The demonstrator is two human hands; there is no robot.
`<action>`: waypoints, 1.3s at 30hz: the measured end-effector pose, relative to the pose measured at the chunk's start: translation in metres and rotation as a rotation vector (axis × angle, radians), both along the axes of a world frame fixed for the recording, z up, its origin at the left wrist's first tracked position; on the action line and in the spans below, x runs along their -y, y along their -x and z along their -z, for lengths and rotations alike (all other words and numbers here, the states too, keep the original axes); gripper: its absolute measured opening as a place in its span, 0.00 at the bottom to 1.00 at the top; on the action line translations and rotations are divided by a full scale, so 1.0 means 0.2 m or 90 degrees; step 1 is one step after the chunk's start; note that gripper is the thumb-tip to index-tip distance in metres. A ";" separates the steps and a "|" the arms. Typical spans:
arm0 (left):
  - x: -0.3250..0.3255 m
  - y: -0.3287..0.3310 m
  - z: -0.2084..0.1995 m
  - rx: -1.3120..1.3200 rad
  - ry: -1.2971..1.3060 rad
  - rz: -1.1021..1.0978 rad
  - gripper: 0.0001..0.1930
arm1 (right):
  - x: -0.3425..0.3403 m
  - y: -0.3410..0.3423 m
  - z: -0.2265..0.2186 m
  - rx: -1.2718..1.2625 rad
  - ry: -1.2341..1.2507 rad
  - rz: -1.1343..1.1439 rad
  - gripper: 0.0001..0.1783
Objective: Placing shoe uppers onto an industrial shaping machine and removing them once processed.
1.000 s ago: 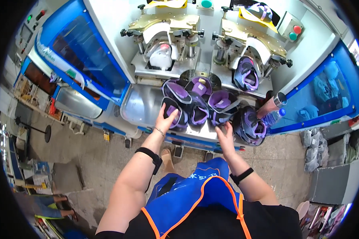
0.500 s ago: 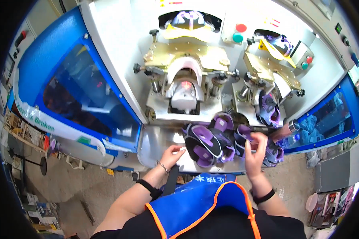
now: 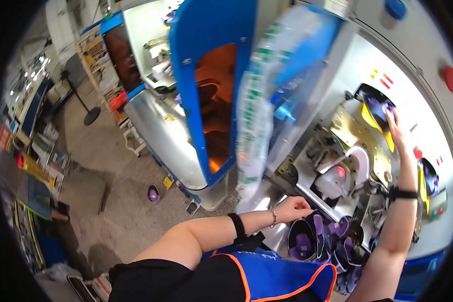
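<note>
My right hand (image 3: 396,130) reaches up into the lit machine bay, its fingers on the edge of a purple and black shoe upper (image 3: 375,103) seated on a yellow-edged form (image 3: 371,120). Lower down, my left hand (image 3: 293,209) has its fingers curled in a pinch; whatever it may hold is too small to make out. Beside it stand several black and purple shoe uppers (image 3: 303,240), bunched on the metal ledge. Between the two hands sits a silver metal mould (image 3: 332,182) beneath a pale curved pad (image 3: 360,160).
A blue machine door (image 3: 183,50) with a dark window stands open at centre. White plastic wrap (image 3: 254,121) hangs on another door edge. A second yellow form (image 3: 424,189) is at right. One purple and black shoe piece (image 3: 153,194) lies on the floor.
The view has swung left. My right hand has risen from beside the loose uppers to the upper on the yellow-edged form. My left hand stays near the bunched uppers, its fingers curled.
</note>
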State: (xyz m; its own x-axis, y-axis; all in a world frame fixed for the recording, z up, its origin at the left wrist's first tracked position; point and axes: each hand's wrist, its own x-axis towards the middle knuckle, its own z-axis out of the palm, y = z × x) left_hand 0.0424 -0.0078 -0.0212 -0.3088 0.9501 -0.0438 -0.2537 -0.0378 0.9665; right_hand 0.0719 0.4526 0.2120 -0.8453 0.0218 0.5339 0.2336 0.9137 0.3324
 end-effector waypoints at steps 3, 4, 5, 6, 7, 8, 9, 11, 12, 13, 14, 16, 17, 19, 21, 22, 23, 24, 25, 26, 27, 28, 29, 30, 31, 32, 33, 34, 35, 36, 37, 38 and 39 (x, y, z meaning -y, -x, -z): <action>0.17 0.08 -0.10 0.120 0.136 -0.076 0.17 | 1.06 0.12 -0.07 -0.140 0.323 -0.029 0.15; 0.19 0.08 -0.13 0.150 0.146 -0.043 0.18 | 1.25 -0.01 -0.02 -0.182 0.201 -0.010 0.14; 0.23 0.08 -0.10 0.209 0.093 -0.014 0.22 | 1.50 -0.10 0.04 -0.207 0.197 -0.015 0.12; 0.27 0.08 -0.19 0.232 0.083 0.036 0.24 | 1.62 -0.23 0.16 -0.207 0.162 0.010 0.12; 0.31 0.07 -0.19 0.256 0.031 0.085 0.27 | 1.73 -0.35 0.29 -0.228 0.191 -0.011 0.12; 0.34 0.06 -0.21 0.296 0.023 0.126 0.28 | 1.84 -0.44 0.43 -0.198 0.219 -0.044 0.13; 0.37 0.05 -0.21 0.357 -0.018 0.162 0.28 | 1.95 -0.50 0.52 -0.187 0.295 -0.071 0.14; 0.38 0.03 -0.20 0.403 -0.002 0.226 0.28 | 2.06 -0.60 0.70 -0.140 0.389 -0.046 0.15; 0.38 0.03 -0.18 0.417 0.014 0.249 0.29 | 2.08 -0.62 0.75 -0.118 0.437 -0.041 0.15; 0.35 0.01 -0.17 0.424 0.027 0.222 0.27 | 2.09 -0.63 0.76 -0.123 0.413 -0.040 0.15; 0.33 0.00 -0.17 0.430 0.040 0.193 0.25 | 2.07 -0.62 0.75 -0.127 0.390 -0.042 0.14; 0.24 -0.01 -0.21 0.451 -0.018 0.133 0.19 | 2.04 -0.58 0.70 -0.155 0.326 -0.039 0.15; 0.20 0.01 -0.23 0.431 -0.051 0.128 0.19 | 2.01 -0.56 0.66 -0.169 0.319 -0.039 0.15; 0.13 0.03 -0.29 0.413 -0.103 0.112 0.17 | 1.97 -0.53 0.59 -0.203 0.293 -0.041 0.14; 0.10 0.03 -0.28 0.424 -0.107 0.110 0.18 | 1.96 -0.51 0.55 -0.215 0.284 -0.032 0.14; 0.08 0.04 -0.29 0.436 -0.116 0.100 0.18 | 1.95 -0.50 0.54 -0.224 0.275 -0.031 0.14; 0.07 0.02 -0.30 0.422 -0.104 0.066 0.19 | 1.94 -0.49 0.55 -0.227 0.300 -0.042 0.14; 0.09 0.00 -0.32 0.422 -0.102 0.074 0.19 | 1.94 -0.50 0.55 -0.229 0.298 -0.034 0.14; 0.11 -0.01 -0.35 0.422 -0.096 0.054 0.18 | 1.96 -0.52 0.55 -0.223 0.321 -0.037 0.15; 0.12 -0.02 -0.36 0.423 -0.091 0.034 0.18 | 1.97 -0.52 0.54 -0.216 0.345 -0.041 0.15; 0.10 0.00 -0.36 0.404 -0.092 0.041 0.19 | 1.96 -0.52 0.52 -0.182 0.361 -0.026 0.18; 0.09 0.02 -0.36 0.406 -0.086 0.045 0.19 | 1.94 -0.51 0.53 -0.182 0.364 -0.019 0.18; 0.07 0.03 -0.36 0.414 -0.059 0.031 0.20 | 1.92 -0.48 0.54 -0.187 0.369 -0.006 0.18; 0.06 0.04 -0.35 0.422 -0.031 0.017 0.21 | 1.91 -0.47 0.54 -0.193 0.374 0.007 0.19; 0.05 0.05 -0.33 0.416 -0.015 -0.002 0.22 | 1.93 -0.48 0.55 -0.146 0.407 0.050 0.23; 0.03 0.07 -0.32 0.417 -0.010 -0.003 0.22 | 1.92 -0.47 0.54 -0.145 0.411 0.051 0.23; 0.01 0.08 -0.32 0.404 -0.008 -0.010 0.22 | 1.89 -0.44 0.53 -0.153 0.371 0.049 0.24; -0.03 0.09 -0.33 0.392 -0.007 -0.017 0.22 | 1.87 -0.42 0.52 -0.161 0.331 0.048 0.26; -0.05 0.10 -0.35 0.386 -0.001 -0.037 0.22 | 1.84 -0.39 0.56 -0.155 0.385 0.030 0.30; -0.05 0.09 -0.34 0.387 0.003 -0.040 0.22 | 1.84 -0.37 0.56 -0.154 0.389 0.030 0.30; -0.07 0.10 -0.34 0.408 0.001 -0.052 0.22 | 1.82 -0.35 0.56 -0.146 0.384 0.032 0.30; -0.08 0.10 -0.34 0.430 0.000 -0.066 0.22 | 1.81 -0.33 0.56 -0.137 0.378 0.034 0.31; -0.10 0.09 -0.35 0.444 -0.009 -0.077 0.23 | 1.80 -0.32 0.58 -0.119 0.400 0.048 0.33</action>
